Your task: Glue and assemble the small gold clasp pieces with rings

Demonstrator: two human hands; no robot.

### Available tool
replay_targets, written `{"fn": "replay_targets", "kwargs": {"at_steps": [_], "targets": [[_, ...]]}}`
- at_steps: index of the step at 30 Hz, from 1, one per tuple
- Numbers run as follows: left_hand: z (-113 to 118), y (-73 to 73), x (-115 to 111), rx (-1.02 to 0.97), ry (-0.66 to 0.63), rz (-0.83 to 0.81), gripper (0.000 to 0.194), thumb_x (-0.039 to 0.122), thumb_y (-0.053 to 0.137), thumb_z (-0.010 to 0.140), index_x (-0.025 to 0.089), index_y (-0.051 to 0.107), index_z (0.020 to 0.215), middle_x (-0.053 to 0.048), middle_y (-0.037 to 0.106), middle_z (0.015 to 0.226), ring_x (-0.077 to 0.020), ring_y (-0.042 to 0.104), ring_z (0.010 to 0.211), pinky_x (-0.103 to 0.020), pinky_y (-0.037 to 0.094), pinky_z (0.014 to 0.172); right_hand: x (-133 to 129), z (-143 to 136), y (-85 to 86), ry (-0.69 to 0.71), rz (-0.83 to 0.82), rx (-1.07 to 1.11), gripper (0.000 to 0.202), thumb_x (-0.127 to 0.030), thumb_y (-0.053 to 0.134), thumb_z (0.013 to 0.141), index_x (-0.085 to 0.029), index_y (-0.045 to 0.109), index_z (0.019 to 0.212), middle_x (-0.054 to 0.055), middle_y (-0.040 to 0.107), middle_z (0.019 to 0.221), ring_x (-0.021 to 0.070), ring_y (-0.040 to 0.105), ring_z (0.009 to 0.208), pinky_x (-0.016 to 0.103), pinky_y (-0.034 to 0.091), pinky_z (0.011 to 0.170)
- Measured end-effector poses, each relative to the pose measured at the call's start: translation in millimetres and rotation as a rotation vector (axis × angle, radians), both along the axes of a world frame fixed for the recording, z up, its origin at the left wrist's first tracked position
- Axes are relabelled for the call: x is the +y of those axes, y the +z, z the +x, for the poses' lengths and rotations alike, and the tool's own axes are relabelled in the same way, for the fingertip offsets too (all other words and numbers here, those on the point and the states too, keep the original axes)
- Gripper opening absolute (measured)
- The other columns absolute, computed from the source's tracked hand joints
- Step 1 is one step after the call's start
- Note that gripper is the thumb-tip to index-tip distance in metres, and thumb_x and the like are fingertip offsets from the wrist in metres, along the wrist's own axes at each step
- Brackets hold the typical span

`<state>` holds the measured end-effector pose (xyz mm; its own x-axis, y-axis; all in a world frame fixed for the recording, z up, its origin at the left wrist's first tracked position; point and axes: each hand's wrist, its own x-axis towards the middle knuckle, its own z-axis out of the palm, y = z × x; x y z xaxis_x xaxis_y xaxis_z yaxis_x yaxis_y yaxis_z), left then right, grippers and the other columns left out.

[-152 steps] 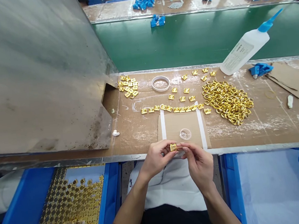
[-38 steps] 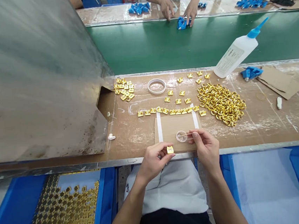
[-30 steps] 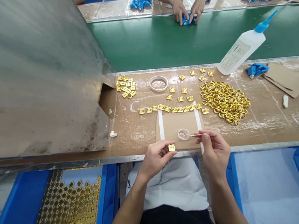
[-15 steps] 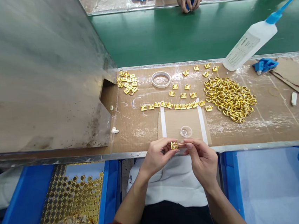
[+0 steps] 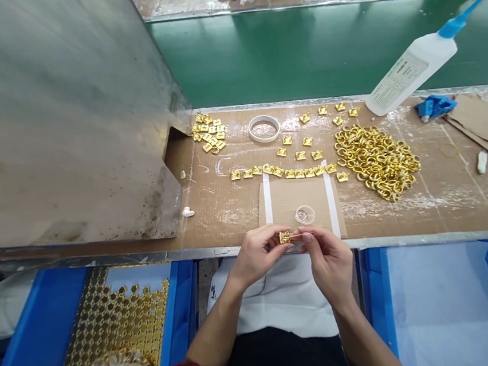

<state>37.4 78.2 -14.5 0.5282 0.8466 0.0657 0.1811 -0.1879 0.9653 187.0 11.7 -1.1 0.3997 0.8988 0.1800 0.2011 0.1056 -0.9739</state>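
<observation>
My left hand (image 5: 257, 255) pinches a small gold square piece (image 5: 284, 237) at the table's front edge. My right hand (image 5: 329, 258) holds a thin stick (image 5: 297, 236) whose tip touches that piece. Just beyond the hands a small clear glue dish (image 5: 304, 214) sits on a cardboard pad (image 5: 284, 202) taped to the table. A row of gold square pieces (image 5: 284, 172) lies behind the pad, and a heap of gold rings (image 5: 375, 160) lies to the right.
A large metal sheet (image 5: 61, 120) fills the left. A white glue bottle (image 5: 414, 69) with a blue nozzle leans at the back right by the green conveyor belt (image 5: 283, 52). A tape ring (image 5: 263, 128) lies at the back. Blue bins stand below the table; the left one (image 5: 111, 328) holds gold parts.
My right hand brought the stick from the glue dish back to the gold piece in my left hand. The person across the belt has drawn their hands out of view.
</observation>
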Motion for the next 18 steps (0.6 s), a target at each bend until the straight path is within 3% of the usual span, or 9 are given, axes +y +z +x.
{"fn": "replay_targets", "kwargs": {"at_steps": [18], "targets": [[0.0, 0.8, 0.2, -0.009, 0.000, -0.004, 0.021, 0.029, 0.070, 0.089, 0.015, 0.075, 0.104, -0.005, 0.073, 0.080, -0.0115, 0.062, 0.063, -0.021, 0.052, 0.059, 0.8, 1.7, -1.0, 0.011, -0.022, -0.024, 0.018, -0.031, 0.062, 0.102, -0.022, 0.076, 0.096, 0.005, 0.077, 0.087, 0.0193, 0.071, 0.067, 0.028, 0.061, 0.056]]}}
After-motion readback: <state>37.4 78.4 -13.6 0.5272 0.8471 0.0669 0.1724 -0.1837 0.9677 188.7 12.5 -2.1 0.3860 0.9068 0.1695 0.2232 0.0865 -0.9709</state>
